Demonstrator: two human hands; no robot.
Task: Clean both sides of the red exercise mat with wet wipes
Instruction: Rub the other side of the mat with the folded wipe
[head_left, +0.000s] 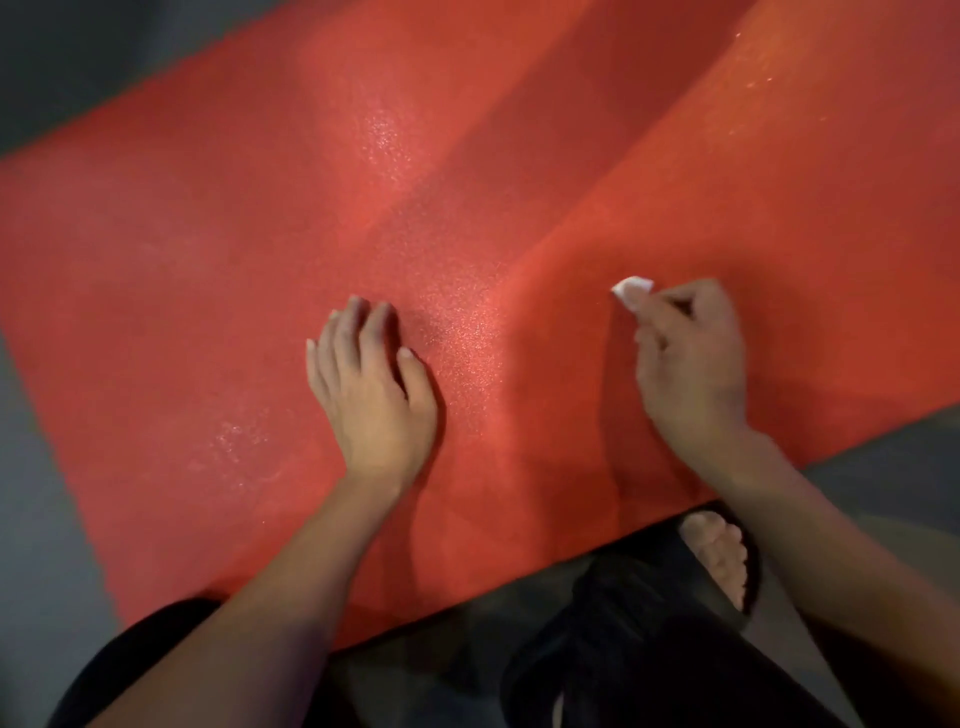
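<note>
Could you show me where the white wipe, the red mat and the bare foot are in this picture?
wet wipe (632, 287), head view: the white corner sticking out of the right hand's fingers.
red mat (218, 270), head view: bare textured surface, left part.
foot (719, 553), head view: the toes in the black sandal.

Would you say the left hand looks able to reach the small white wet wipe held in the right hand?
Probably yes: the left hand rests flat on the red exercise mat, and only bare mat lies between it and the small white wet wipe pinched by the right hand.
</note>
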